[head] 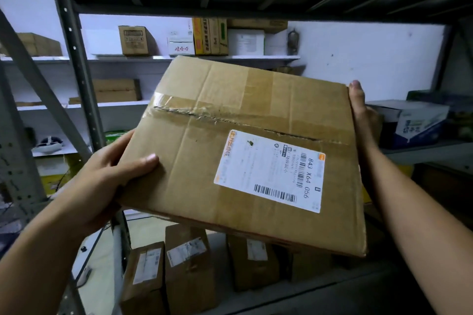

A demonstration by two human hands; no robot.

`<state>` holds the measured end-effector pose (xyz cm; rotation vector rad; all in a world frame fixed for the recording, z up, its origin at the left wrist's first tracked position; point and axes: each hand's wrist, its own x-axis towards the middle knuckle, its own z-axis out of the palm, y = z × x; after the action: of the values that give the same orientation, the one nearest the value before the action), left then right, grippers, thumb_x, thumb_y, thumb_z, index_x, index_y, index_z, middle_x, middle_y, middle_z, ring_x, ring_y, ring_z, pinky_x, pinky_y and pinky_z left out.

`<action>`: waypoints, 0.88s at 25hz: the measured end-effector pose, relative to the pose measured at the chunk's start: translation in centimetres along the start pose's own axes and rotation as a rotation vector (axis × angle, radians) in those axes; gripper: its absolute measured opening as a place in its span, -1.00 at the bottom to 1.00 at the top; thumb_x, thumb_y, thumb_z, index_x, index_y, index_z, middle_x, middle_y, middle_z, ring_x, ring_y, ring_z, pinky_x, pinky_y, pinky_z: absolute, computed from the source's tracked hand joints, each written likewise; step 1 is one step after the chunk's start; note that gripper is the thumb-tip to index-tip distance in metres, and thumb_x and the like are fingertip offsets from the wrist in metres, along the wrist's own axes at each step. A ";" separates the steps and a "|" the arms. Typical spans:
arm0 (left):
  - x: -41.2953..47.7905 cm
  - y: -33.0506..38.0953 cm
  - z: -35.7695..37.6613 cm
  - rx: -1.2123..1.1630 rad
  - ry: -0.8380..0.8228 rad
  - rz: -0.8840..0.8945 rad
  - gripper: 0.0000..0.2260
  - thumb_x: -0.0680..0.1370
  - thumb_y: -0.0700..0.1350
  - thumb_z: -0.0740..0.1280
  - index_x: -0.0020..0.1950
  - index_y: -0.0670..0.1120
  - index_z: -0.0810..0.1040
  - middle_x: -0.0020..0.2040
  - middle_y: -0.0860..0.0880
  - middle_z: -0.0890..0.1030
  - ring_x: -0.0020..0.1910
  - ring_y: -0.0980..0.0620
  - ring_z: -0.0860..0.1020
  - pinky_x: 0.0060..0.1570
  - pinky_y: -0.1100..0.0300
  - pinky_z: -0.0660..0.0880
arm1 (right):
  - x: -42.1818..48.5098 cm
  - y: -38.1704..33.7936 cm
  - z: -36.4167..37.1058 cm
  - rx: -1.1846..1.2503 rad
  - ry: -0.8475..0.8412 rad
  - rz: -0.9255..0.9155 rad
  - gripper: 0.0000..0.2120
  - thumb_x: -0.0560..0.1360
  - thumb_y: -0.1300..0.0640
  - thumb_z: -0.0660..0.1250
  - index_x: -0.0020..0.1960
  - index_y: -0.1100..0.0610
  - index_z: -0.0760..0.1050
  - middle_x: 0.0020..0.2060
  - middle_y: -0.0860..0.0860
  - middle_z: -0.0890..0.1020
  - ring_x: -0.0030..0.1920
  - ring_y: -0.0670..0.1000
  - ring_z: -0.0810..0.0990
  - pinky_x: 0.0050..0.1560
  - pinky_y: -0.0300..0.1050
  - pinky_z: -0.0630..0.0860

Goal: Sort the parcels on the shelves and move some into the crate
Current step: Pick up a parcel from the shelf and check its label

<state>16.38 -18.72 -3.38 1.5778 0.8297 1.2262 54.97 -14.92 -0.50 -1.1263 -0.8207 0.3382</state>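
While the parcel (pixel 243 151) is held up between both hands in front of the shelving, we record it as clear of every shelf and tilted, with its taped seam and white label (pixel 271 171) facing us. The left hand (pixel 110 176) grips the near left edge, thumb pressed on the top face and fingers wrapped beneath. The right hand (pixel 363 120) clamps the far right edge, thumb along the side, its other fingers hidden behind the carton. We judge the step in hand to be a reading of the label before choosing shelf or crate (no crate shows in this view). Smaller parcels (pixel 188 263) stand upright on the lower shelf (pixel 345 288) below. The next move calls for a firm two-handed carry, carton kept level, toward a gap among those parcels or toward the crate.
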 end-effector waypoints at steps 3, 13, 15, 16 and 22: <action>-0.1 -0.5 0.7 0.012 0.042 0.068 -0.10 -0.05 0.30 0.67 0.30 0.31 0.56 0.21 0.01 0.63 0.10 -0.11 0.66 -0.12 0.00 0.66 | 0.6 -0.5 -0.5 0.019 -0.001 -0.041 -0.43 0.57 -0.34 0.19 -0.38 0.09 0.42 -0.38 0.00 0.52 -0.28 -0.02 0.49 -0.18 -0.06 0.35; 0.2 -2.0 2.4 -0.041 0.144 0.146 -0.07 -0.14 0.35 0.65 0.23 0.48 0.50 0.20 0.12 0.56 0.15 -0.08 0.59 -0.05 -0.04 0.60 | 0.3 -0.2 -1.1 0.193 -0.326 -0.087 -0.69 0.54 -0.19 0.35 -0.05 -0.01 0.75 -0.09 -0.01 0.76 0.02 0.03 0.73 0.09 -0.01 0.63; 0.5 -2.4 2.3 0.015 0.163 0.178 -0.01 -0.09 0.36 0.65 0.33 0.43 0.46 0.18 0.16 0.58 0.14 -0.02 0.62 -0.06 0.01 0.61 | 0.1 0.2 -1.5 0.209 -0.482 -0.024 -0.57 0.50 -0.18 0.35 0.23 0.06 0.64 0.07 0.07 0.74 0.10 0.10 0.71 0.08 0.00 0.64; 0.6 -2.4 2.4 0.032 0.168 0.198 -0.01 -0.05 0.34 0.65 0.37 0.40 0.44 0.17 0.19 0.60 0.13 0.02 0.63 -0.06 0.05 0.63 | 0.0 0.5 -1.8 0.186 -0.540 0.014 -0.47 0.46 -0.22 0.37 0.31 0.05 0.58 0.11 0.08 0.72 0.11 0.11 0.71 0.05 0.01 0.66; 1.8 -3.1 2.9 0.078 0.173 0.277 -0.35 0.19 0.08 0.62 0.16 0.56 0.49 0.15 0.37 0.61 0.13 0.26 0.61 -0.12 0.27 0.64 | -0.3 1.0 -1.6 0.202 -0.506 0.079 -0.42 0.33 -0.14 0.52 0.30 -0.05 0.48 0.02 0.03 0.75 -0.03 0.05 0.75 -0.07 0.01 0.66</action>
<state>19.75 -16.84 -5.87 1.7092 0.7932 1.5622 56.09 -15.75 -1.85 -0.8936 -1.1566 0.7754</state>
